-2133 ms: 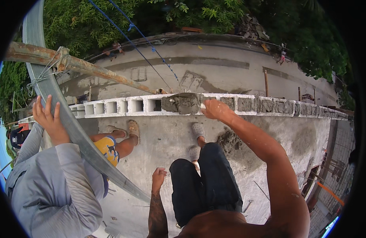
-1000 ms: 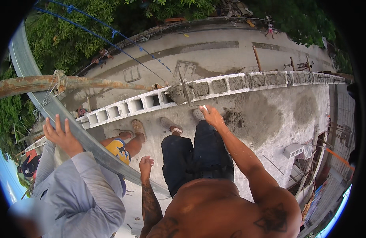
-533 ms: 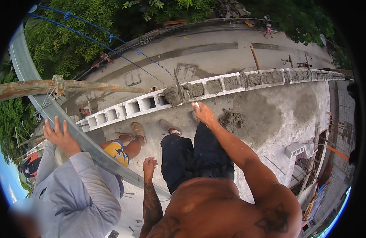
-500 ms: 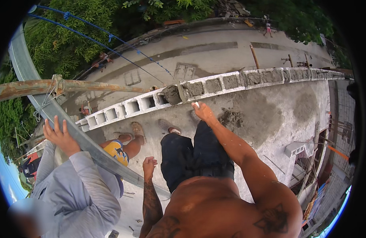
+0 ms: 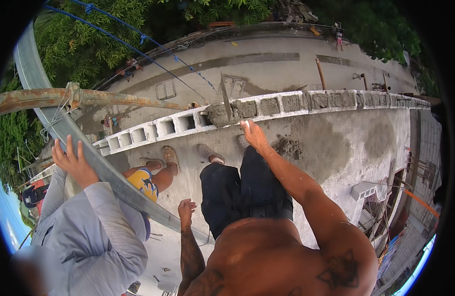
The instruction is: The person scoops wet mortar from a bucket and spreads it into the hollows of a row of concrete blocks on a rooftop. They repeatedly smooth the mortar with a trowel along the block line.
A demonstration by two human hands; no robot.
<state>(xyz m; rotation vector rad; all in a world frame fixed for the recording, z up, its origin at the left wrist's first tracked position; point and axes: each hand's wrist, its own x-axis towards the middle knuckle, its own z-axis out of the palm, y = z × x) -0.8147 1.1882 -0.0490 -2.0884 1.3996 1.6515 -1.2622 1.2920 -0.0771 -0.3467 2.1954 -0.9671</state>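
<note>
My right hand (image 5: 254,134) is closed around the pale handle of a trowel (image 5: 225,101). The blade stands nearly edge-on over the top of a hollow-block wall (image 5: 163,127). Just left of the blade, wet mortar (image 5: 218,115) lies over one of the block's cells. Several cells to the right are filled with mortar, while those further left are hollow. My left hand (image 5: 187,209) hangs beside my left thigh, loosely open with nothing visible in it.
A co-worker in a grey long-sleeved top (image 5: 96,237) is close on my left, one hand near a curved metal beam (image 5: 104,165). A rusty pipe (image 5: 89,98) and blue ropes (image 5: 133,45) cross beyond. A mortar heap (image 5: 288,147) lies on the floor. Beyond the wall runs a lower road (image 5: 267,74).
The trowel blade has swung up above the wall top, and the mortar beside it now looks more spread. My left hand's fingers have loosened slightly.
</note>
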